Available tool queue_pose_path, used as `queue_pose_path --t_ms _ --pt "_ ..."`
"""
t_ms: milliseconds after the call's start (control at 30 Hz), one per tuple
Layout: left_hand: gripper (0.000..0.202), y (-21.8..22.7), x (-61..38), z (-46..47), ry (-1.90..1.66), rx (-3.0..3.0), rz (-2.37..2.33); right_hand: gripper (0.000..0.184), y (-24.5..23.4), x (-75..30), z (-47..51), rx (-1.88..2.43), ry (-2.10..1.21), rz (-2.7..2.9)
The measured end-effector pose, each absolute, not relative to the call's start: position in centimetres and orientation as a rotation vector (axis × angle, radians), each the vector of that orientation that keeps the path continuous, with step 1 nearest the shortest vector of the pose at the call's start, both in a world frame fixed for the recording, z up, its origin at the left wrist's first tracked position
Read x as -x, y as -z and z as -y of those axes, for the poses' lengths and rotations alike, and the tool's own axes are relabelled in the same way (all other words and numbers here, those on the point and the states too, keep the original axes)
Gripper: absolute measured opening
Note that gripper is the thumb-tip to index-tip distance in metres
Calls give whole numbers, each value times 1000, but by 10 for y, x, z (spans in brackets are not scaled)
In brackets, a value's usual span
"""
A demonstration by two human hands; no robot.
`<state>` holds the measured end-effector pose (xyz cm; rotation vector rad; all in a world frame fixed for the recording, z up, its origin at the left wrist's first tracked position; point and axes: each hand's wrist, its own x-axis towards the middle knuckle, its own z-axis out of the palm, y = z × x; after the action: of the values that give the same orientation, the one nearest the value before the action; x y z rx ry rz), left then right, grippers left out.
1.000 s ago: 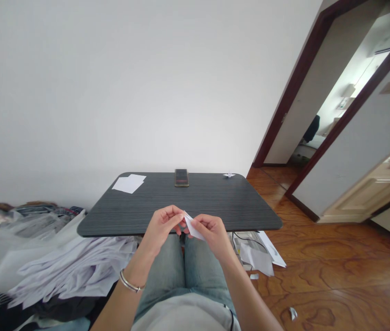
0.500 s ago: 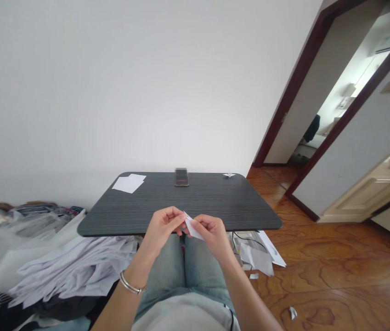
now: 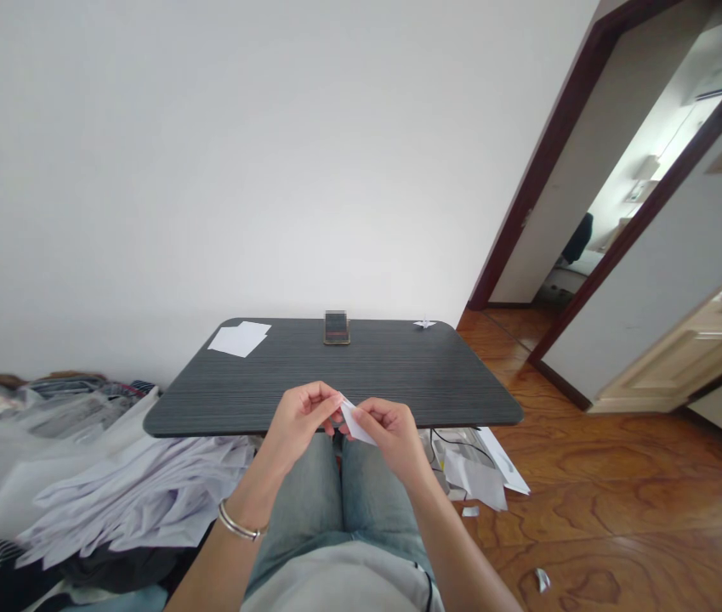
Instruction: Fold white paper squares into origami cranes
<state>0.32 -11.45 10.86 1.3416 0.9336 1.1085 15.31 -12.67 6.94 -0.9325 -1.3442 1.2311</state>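
Note:
Between my two hands is a small folded piece of white paper point(image 3: 358, 427), held over my lap at the table's front edge. My left hand point(image 3: 306, 415) pinches its upper left edge between thumb and fingers. On the other side, my right hand point(image 3: 389, 429) grips it with the thumb lying on top of the fold. Both hands are closed and close together, and some fingertips are hidden behind the paper. The dark table point(image 3: 297, 374) lies just beyond them.
White paper sheets point(image 3: 239, 338) lie at the table's back left, a phone point(image 3: 336, 328) at the back middle, and a small folded paper piece point(image 3: 424, 323) at the back right. Piled clothes point(image 3: 137, 493) are left; paper scraps point(image 3: 542, 580) lie on the wooden floor point(image 3: 616, 510).
Almost nothing differs. The folded paper has tilted very slightly between my fingers, and both hands keep their grip in the same place.

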Motion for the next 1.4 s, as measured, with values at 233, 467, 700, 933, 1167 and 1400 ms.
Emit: queue_pose_path --t_ms 233,467,700,933,1167,1400 --pt "24 -106 -3 113 -1121 -1366 -961 32 -71 -151 127 934 -1230 1349" --pt "26 -106 -4 113 -1111 -1328 -958 32 -70 -151 125 957 -1228 1329" --pt "30 -106 -5 114 -1124 -1301 -959 29 -72 -150 124 933 -1218 1314" --pt "26 -102 -5 112 -1104 -1409 -992 31 -69 -150 125 957 -1169 1371" --pt "26 -100 -3 111 -1110 -1425 -991 30 -68 -150 125 944 -1196 1385" --pt "27 -100 -2 111 -1098 -1431 -976 29 -67 -151 125 940 -1217 1363"
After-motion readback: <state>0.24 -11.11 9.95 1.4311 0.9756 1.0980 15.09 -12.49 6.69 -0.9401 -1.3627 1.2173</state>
